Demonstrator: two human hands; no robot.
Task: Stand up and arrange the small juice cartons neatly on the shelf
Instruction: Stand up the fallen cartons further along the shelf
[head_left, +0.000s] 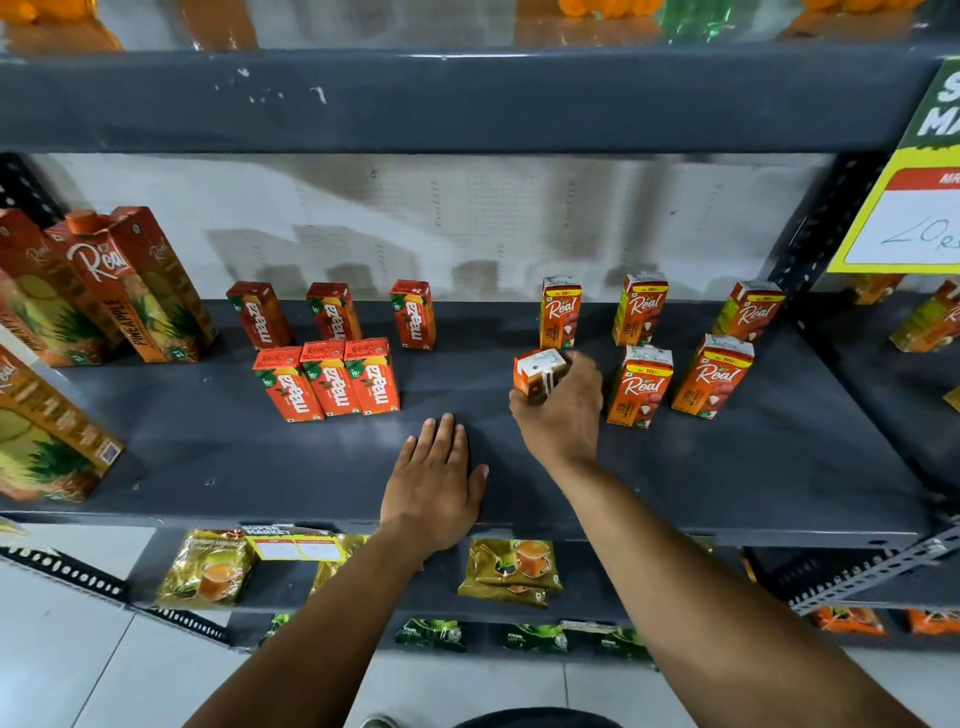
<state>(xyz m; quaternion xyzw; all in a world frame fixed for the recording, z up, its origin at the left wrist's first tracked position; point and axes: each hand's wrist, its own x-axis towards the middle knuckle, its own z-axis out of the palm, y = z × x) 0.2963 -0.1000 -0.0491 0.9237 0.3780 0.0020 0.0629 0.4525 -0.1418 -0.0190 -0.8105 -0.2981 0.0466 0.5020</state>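
On the dark grey shelf stand several small red Maaza cartons, three side by side in front and three spaced apart behind. To the right stand several small orange Real cartons, loosely spaced in two rows. My right hand grips one small Real carton, tilted, just left of the front Real row. My left hand lies flat, palm down, on the shelf near its front edge, holding nothing.
Tall Real pineapple cartons stand at the left end, one more nearer the front. A yellow price sign hangs at the right upright. Tea packets lie on the lower shelf. Bottles sit on the shelf above.
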